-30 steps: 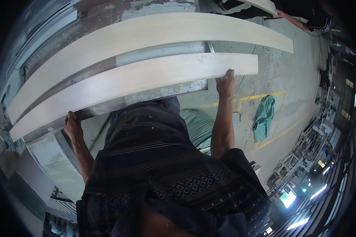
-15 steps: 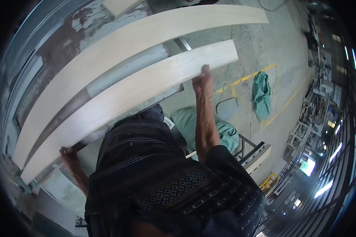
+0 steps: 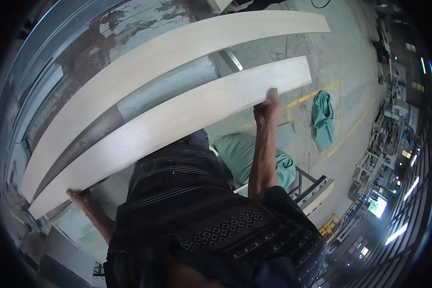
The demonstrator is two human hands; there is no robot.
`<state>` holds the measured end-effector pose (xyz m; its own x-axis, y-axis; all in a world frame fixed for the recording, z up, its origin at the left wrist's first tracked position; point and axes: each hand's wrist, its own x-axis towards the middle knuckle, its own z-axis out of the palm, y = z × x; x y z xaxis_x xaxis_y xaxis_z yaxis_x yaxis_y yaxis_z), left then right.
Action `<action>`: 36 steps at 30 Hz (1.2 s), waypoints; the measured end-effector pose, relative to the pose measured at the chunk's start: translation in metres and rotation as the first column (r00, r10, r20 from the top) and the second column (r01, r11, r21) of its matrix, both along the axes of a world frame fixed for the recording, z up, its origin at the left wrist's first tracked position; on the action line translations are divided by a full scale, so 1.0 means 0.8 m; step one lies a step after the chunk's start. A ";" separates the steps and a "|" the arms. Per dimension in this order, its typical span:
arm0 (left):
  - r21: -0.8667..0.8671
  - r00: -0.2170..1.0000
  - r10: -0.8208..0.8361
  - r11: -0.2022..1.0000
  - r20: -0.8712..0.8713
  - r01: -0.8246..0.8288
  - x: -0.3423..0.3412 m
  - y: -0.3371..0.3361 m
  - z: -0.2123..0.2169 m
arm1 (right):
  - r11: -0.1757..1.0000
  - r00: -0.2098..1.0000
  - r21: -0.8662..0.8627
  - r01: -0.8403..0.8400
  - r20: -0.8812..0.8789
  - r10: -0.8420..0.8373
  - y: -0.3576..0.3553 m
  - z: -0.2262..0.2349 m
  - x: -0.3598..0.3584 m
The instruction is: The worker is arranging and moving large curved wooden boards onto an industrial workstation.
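Note:
A long, pale wooden board [image 3: 177,122] stretches across in front of my body, its right end raised farther from me than its left. Near its left end, my left hand [image 3: 81,198] grips the near edge, with the thumb on top and the other fingers mostly hidden beneath. Toward the right end, my right hand [image 3: 268,110] is closed round the same edge, its thumb over the upper face. Beyond it lies a second long pale board [image 3: 168,57] on a worn work surface, with a gap between the two that narrows at the left.
The work surface [image 3: 139,24] has peeling, patchy paint. Green cloth sacks lie on the floor, a full one [image 3: 233,149] by my right forearm and a limp one [image 3: 323,120] farther right. Yellow lines mark the floor. A metal frame [image 3: 312,192] stands beside my right elbow.
The near board has shifted to the right and slightly toward me, carried by both hands. Its gap from the far board has widened. My right hand has moved right.

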<state>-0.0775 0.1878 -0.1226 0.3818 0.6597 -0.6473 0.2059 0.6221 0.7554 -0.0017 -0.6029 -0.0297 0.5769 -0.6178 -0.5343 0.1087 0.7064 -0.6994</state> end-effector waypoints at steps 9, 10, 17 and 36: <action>0.201 0.984 -0.178 0.963 -0.021 0.179 0.011 0.029 -0.021 | 0.989 0.986 -0.052 0.140 -0.089 -0.144 -0.006 0.008 -0.020; 0.274 0.975 -0.202 0.936 -0.088 0.219 0.010 0.027 -0.029 | 0.988 0.981 -0.069 0.136 -0.130 -0.144 -0.015 -0.004 -0.031; -0.055 0.983 0.024 0.998 0.180 -0.014 -0.007 -0.087 0.027 | 0.971 0.975 -0.215 -0.110 -0.213 0.063 -0.126 -0.065 -0.089; 0.147 0.860 0.267 0.921 0.436 -0.361 -0.051 -0.286 0.246 | 0.997 0.901 0.015 -0.080 -0.426 0.079 -0.196 -0.255 -0.158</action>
